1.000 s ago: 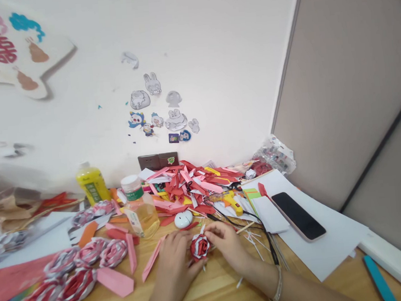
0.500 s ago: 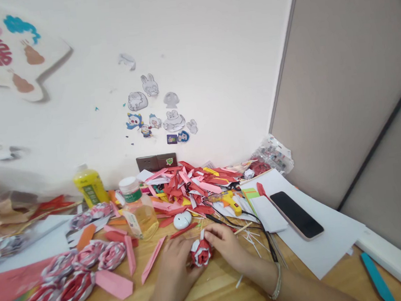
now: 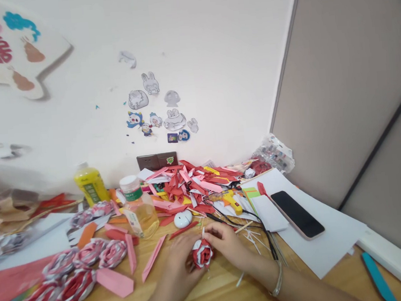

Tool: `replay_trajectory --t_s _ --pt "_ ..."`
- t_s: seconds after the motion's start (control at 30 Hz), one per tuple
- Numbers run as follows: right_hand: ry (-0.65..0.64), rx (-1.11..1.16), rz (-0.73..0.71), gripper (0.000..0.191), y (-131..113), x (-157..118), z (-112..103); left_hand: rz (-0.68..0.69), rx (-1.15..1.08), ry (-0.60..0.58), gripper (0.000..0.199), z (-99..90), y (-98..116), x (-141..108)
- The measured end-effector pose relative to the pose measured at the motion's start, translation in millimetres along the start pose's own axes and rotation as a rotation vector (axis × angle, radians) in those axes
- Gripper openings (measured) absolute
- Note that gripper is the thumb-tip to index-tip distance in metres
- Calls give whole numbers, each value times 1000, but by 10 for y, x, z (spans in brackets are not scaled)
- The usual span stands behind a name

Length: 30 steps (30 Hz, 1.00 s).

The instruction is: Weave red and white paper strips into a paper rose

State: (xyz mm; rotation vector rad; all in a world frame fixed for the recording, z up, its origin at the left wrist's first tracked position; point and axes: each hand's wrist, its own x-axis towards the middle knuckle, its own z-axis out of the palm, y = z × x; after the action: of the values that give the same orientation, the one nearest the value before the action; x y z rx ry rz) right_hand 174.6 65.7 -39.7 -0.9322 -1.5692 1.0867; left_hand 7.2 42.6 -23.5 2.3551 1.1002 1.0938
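Observation:
A small red and white paper rose is held low over the middle of the wooden table. My left hand curls around its left side, the fingers partly hidden behind it. At the flower's upper right, the thumb and fingers of my right hand pinch a white paper end that sticks up from the rim. Folded pink strips lie to the left of my hands. Finished-looking twisted red and white paper flowers are grouped farther left.
Behind my hands a heap of folded paper strips runs along the wall, with a white earbud case before it. A yellow glue gun with a black cord and a phone lie right. Two bottles, one a clear jar, stand left.
The rose has turned slightly in my fingers, so its red spiral faces me more. Both hands keep their hold and have barely shifted.

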Motion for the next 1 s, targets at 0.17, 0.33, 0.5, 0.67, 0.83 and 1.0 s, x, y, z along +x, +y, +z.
replay_trajectory --t_s 0.17,0.33,0.5,0.67,0.83,1.0 --pt "-6 29 25 14 23 22 -13 -284 -464 -12 42 100 -26 -28" --pt "-14 36 34 16 23 28 -11 -369 -519 -23 33 78 35 -9" --pt "-6 43 43 19 16 35 -16 -254 -378 59 31 44 54 7" --pt "-19 74 53 20 -6 35 -43 -179 -271 74 34 35 34 6" --pt "-83 125 112 27 -36 30 -86 -213 -302 17 37 35 30 5" --pt "-88 137 104 25 -46 38 -113 -260 -380 3 40 67 -3 3"
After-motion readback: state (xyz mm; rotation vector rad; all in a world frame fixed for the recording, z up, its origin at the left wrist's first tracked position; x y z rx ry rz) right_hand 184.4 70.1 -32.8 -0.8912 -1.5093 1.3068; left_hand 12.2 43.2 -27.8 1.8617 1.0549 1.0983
